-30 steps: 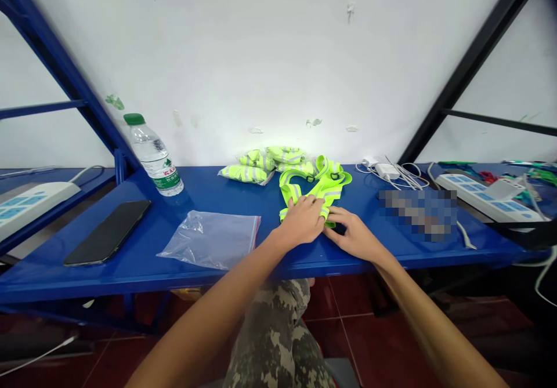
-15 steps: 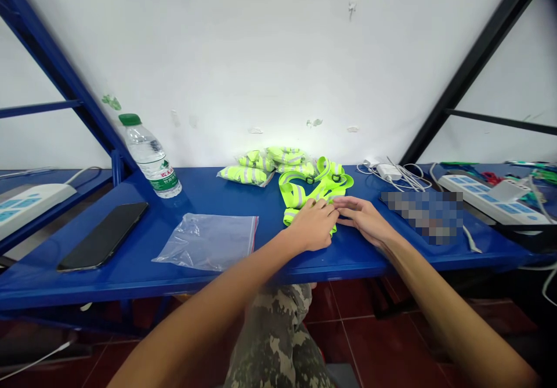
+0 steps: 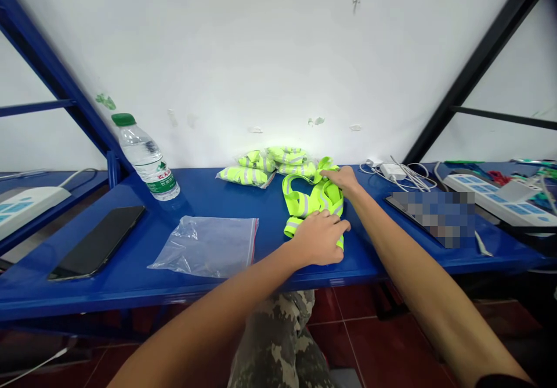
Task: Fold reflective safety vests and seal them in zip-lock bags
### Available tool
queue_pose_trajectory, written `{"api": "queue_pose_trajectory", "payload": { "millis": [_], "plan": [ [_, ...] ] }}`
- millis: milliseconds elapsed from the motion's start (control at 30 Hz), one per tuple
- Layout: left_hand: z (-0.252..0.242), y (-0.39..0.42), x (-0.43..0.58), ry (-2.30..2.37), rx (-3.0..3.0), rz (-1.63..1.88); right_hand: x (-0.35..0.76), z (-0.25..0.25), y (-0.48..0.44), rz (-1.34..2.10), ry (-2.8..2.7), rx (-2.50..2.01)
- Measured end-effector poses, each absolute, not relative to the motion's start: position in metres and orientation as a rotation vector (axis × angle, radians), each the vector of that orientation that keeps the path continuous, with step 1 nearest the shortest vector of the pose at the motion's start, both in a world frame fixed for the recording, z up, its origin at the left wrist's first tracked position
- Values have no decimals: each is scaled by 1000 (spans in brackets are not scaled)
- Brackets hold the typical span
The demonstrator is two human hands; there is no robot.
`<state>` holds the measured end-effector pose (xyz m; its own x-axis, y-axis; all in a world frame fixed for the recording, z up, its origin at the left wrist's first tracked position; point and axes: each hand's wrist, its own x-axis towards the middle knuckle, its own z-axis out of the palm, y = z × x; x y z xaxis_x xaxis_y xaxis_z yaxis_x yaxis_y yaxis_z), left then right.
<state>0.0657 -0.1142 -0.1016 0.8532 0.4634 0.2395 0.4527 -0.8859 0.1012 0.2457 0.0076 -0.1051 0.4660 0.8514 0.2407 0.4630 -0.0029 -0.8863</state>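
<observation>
A clear zip bag (image 3: 203,247) is being left on the blue counter (image 3: 108,294) at lower left. At center, the bright yellow safety vest (image 3: 324,199) is being pressed by the flat, open left hand (image 3: 319,238), and its top is being touched by the right hand (image 3: 343,180), whose grip cannot be told.

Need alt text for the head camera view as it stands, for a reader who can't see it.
The left hand lies over the lower part of a fluorescent yellow reflective safety vest and the right hand touches its top, on a blue steel shelf. A clear zip-lock bag lies to the left; bagged vests sit behind.
</observation>
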Motion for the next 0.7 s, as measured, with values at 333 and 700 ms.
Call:
{"api": "queue_pose_trajectory", "payload": {
  "millis": [333,700],
  "plan": [
    [-105,-118,66,762,3026,433,186,-39,-9,12,-1427,-1246],
    [-104,-106,63,974,2943,458,205,-76,-60,-21,-1684,-1624]
  ]
}}
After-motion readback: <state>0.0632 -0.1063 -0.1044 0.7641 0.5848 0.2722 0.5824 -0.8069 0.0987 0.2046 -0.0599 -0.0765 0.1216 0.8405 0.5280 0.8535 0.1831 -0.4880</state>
